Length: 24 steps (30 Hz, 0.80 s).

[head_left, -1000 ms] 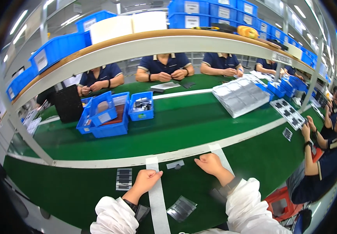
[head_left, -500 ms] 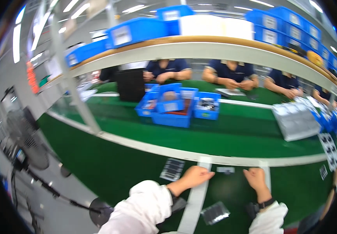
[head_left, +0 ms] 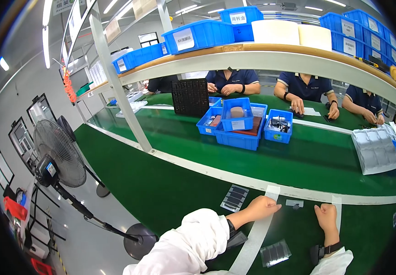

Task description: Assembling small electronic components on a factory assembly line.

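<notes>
By white strips (head_left: 253, 243), left hand (head_left: 261, 208) and right hand (head_left: 327, 216), fingers curled tight

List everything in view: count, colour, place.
Shelf: one, brown and white, overhead
Shelf bins: several, blue, atop it
Cylinders: two, off-white, atop it
Worktop: one, green, below
Worktop bins: at least four, blue, far side
Grid tray: one, black, left of those
Moulded trays: count unclear, pale grey, right
Fan: at least one, dark, left floor
Coil: one, orange, upper left
Co-workers: at least four, navy shirts, opposite
Dark-piece sheets: at least two, dark, on worktop
Strips: two, white, across worktop
Slip: one, white, between the strips
Wristbands: two, black, own wrists
Sleeves: two, white, lower edge
Left grip: one, bare, over left strip
Right grip: one, bare, by right strip
</notes>
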Each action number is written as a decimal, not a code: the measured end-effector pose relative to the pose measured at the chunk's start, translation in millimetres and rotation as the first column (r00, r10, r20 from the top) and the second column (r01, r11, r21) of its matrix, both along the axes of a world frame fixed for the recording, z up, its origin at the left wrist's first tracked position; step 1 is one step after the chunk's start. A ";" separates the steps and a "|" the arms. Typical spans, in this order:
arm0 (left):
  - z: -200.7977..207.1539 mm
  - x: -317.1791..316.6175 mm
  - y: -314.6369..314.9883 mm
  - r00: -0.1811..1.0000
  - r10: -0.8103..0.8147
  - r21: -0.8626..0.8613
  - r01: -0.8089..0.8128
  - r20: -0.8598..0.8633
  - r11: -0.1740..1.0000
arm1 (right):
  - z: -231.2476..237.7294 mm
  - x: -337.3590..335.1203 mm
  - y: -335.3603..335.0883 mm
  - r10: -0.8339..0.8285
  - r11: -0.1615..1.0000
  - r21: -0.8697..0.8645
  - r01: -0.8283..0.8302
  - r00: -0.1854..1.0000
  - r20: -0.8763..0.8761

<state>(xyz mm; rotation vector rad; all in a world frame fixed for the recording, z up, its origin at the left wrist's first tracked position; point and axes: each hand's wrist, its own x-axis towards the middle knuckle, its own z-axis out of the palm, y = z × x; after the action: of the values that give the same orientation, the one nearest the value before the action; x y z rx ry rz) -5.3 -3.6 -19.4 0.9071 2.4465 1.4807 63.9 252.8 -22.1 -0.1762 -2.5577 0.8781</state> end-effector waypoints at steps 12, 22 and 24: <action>-5.5 -3.5 -1.1 1.000 -0.026 -0.012 0.026 0.003 1.000 | -2.2 2.0 2.1 -0.005 1.000 0.020 0.005 1.000 -0.007; -4.5 -3.2 -1.7 0.999 -0.030 -0.003 0.030 0.042 1.000 | 1.1 2.8 -1.2 -0.006 1.000 0.008 0.006 1.000 0.001; -3.9 -3.0 -1.5 0.999 -0.028 -0.006 0.028 0.036 1.000 | 0.6 2.2 -0.5 -0.002 1.000 0.029 0.003 1.000 -0.020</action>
<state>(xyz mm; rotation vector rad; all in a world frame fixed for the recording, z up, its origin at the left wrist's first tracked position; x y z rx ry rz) -8.3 -5.1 -23.3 0.9023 2.4022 1.4654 66.1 252.4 -21.5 -0.1608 -2.5499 0.8370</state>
